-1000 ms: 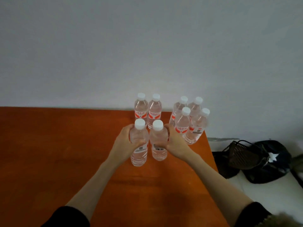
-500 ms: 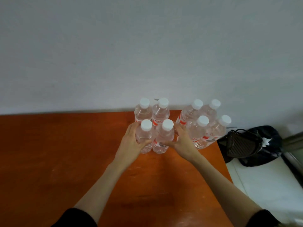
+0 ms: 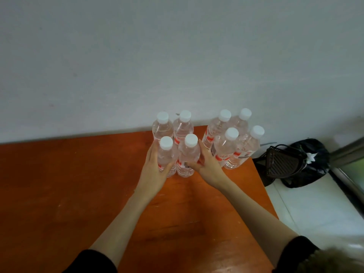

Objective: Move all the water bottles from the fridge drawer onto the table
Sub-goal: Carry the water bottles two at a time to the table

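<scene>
While each hand's fingers curl round one clear plastic water bottle, left hand point(image 3: 155, 170) and right hand point(image 3: 206, 166) hold the pair point(image 3: 187, 154) upright, white caps up, on the orange wooden desk point(image 3: 69, 184), just before six more bottles point(image 3: 226, 142) filled with water.

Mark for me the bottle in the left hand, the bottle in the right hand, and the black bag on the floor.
Bottle in the left hand point(image 3: 166, 154), head view: clear shoulder below its white cap.
Bottle in the right hand point(image 3: 189, 154), head view: clear upper body.
Black bag point(image 3: 313, 148), head view: its top, beside the table.
</scene>
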Demonstrator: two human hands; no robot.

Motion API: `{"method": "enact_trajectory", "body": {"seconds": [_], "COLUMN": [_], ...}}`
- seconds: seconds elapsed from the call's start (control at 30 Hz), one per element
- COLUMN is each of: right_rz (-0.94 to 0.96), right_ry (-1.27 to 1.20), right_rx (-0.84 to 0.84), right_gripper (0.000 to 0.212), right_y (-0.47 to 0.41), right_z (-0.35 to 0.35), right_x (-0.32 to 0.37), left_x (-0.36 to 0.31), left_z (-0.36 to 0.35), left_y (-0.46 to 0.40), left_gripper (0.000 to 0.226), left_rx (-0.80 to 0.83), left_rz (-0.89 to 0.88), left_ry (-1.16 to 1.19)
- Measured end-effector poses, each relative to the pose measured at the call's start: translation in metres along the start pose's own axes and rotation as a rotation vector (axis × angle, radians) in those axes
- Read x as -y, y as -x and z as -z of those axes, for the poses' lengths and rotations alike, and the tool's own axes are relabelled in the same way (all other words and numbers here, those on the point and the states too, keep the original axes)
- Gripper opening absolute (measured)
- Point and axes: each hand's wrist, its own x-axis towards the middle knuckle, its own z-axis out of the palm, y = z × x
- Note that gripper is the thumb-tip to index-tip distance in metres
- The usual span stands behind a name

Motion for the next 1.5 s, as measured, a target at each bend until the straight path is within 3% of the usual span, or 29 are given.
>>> {"method": "enact_trajectory", "body": {"seconds": [0.13, 0.27, 0.43, 0.63, 0.97, 1.23, 1.33, 1.5], "right_rz": [-0.026, -0.034, 0.079, 0.05, -0.446, -0.837, -0.979, -1.154], "right_ry": [0.068, 0.196, 0.35, 0.736, 1.127, 1.137, 1.099, 1.071], "right_rx": [0.007, -0.005, -0.239, -0.499, -0.827, -1.043, -1.059, -1.087], "right_gripper": [0.087, 0.078, 0.064, 0.072, 0.084, 0.088, 0.087, 0.084], "right_y": [0.031, 0.083, 0.171, 0.329, 0.634, 0.822, 0.878, 0.961], "right_z": [0.002, 0.016, 0.072, 0.156, 0.258, 0.287, 0.294, 0.314], "right_x": [0.01, 0.012, 0.01, -0.022, -0.07, -0.119, -0.144, -0.193], "left_x": [0.003, -0.004, -0.07, -0.192, -0.375, -0.468, -0.489, -0.516], "left_z": [-0.004, -0.014, -0.035, -0.095, -0.217, -0.329, -0.375, -0.455], "left_y": [0.015, 0.055, 0.092, 0.17, 0.356, 0.511, 0.564, 0.644], "left_gripper": [0.088, 0.079, 0.075, 0.075, 0.077, 0.079, 0.088, 0.08], "left_rx": [0.029, 0.122, 0.193, 0.266, 0.393, 0.54, 0.608, 0.709], "left_rz": [0.049, 0.043, -0.289, -0.671, -1.195, -1.541, -1.64, -1.73], "left_ry": [-0.196, -0.353, -0.452, -0.597, -0.487, -0.379, -0.344, -0.295]}}
